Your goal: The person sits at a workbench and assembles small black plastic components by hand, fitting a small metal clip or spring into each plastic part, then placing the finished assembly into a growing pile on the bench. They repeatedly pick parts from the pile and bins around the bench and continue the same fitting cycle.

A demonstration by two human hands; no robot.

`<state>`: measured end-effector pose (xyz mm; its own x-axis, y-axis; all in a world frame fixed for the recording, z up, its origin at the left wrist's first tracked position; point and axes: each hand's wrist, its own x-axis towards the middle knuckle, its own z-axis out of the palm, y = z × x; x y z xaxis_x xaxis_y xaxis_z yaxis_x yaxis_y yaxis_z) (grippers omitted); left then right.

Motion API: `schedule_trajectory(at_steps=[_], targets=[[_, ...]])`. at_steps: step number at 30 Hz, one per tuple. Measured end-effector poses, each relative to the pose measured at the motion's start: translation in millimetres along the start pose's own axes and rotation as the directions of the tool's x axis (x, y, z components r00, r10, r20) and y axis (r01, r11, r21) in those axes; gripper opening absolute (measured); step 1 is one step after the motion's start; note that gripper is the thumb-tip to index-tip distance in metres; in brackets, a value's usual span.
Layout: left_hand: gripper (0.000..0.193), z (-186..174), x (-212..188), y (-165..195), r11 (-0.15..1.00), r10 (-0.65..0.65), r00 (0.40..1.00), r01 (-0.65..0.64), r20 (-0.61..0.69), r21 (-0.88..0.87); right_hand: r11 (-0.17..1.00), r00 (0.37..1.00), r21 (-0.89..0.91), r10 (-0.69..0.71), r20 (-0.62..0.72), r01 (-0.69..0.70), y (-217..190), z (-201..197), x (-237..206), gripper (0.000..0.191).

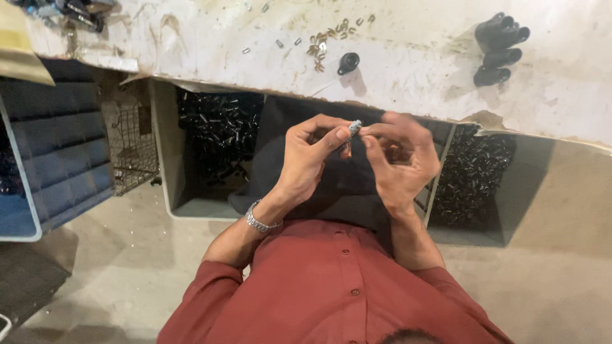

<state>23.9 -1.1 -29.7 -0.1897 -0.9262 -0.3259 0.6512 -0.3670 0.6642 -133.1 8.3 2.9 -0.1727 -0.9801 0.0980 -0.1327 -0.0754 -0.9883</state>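
I take the small metal part [354, 127] as my landmark; it sits between both hands, above the lap and just below the edge of the white surface [408, 57].

Left of it, the left hand [306, 156] pinches it, thumb and forefinger nearly closed on its lower end, which looks like a way to steady it. A metal watch [260, 220] sits on that wrist.

Right of it, the right hand [398, 159] closes its fingertips on the upper end; I judge this a fitting or twisting hold, though the part is too small to be sure.

Far left of the part stands a blue crate [57, 153]. Nearer, lower left, a grey bin [167, 159] holds dark small parts. Above the part, on the surface, lie brass bits [328, 38] and a black cap [348, 62]. Upper right are black tubes [500, 48]; right is a second bin [529, 191] of dark parts. Nothing obstructs the hands.
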Motion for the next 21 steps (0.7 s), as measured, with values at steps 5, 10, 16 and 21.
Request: schedule_trajectory(at_steps=[5,10,16,21], targets=[[0.015,1,-1,-3,0.999,-0.011,1.0,0.012,0.012,-0.051,0.991,0.992,-0.068,-0.109,0.058,0.112,-2,0,1,0.016],[0.014,4,-5,-6,0.996,0.038,0.999,-0.035,-0.024,0.082,0.983,0.99,-0.118,-0.139,0.019,0.141,0,-1,1,0.016],[0.013,2,-7,-1,0.989,0.053,0.998,-0.046,-0.041,0.143,0.98,0.986,-0.143,-0.119,0.116,0.135,-4,-10,5,0.015],[0.011,6,-7,-4,0.981,0.074,0.996,-0.064,-0.047,0.182,0.979,0.985,-0.131,-0.14,0.104,0.153,-9,-7,5,0.015]])
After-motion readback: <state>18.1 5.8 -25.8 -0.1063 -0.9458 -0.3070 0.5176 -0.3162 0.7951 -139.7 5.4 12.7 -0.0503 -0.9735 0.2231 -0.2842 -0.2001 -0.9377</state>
